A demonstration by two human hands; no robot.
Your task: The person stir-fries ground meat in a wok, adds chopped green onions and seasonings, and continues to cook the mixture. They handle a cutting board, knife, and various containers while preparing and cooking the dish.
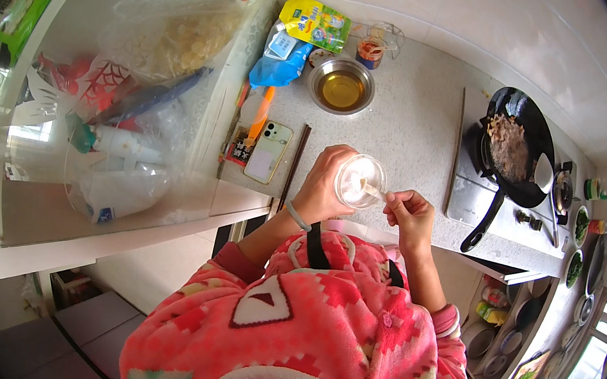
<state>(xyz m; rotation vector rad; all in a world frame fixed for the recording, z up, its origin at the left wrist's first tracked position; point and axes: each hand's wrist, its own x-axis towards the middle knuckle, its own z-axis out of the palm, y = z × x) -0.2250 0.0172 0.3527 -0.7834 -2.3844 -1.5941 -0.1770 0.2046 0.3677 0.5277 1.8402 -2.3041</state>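
My left hand (322,183) is wrapped around a small clear jar (358,203) with white granular contents, its mouth facing up towards me. Between the thumb and fingers of my right hand (414,215) is the handle of a small pale spoon (375,192). The bowl end of the spoon sits inside the jar, partly lost against the bright white contents. Both hands are just above the front edge of the speckled countertop (403,128). A pair of dark chopsticks (297,160) lies left of my left hand, beside a pale green phone (269,151).
A black wok (542,126) holding browned minced meat (507,147) stands on the gas stove (466,196), its handle projecting forward. A ladle (544,173) rests in it. Further back are a metal bowl (315,97) of yellowish liquid, an open sauce jar (369,59) and a yellow pouch (316,23).
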